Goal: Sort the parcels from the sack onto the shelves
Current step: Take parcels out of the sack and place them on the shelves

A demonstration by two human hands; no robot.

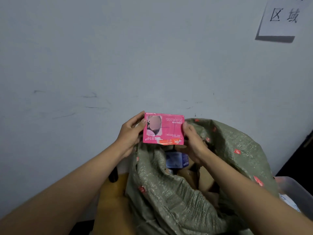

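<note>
Both hands hold a pink box (163, 128) above the green sack (169, 197): left hand (130, 134) grips its 9 o'clock edge, right hand (193, 143) its 3 o'clock edge.

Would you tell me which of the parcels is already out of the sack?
The pink parcel, held between the left hand and right hand above the green sack; the blue box and brown parcels lie inside.

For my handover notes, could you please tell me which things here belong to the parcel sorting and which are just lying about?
Job:
pink parcel, held in both hands (left hand, right hand)
green sack
blue box and brown parcels inside it

Lying about:
paper sign on wall
clear plastic bin
</note>
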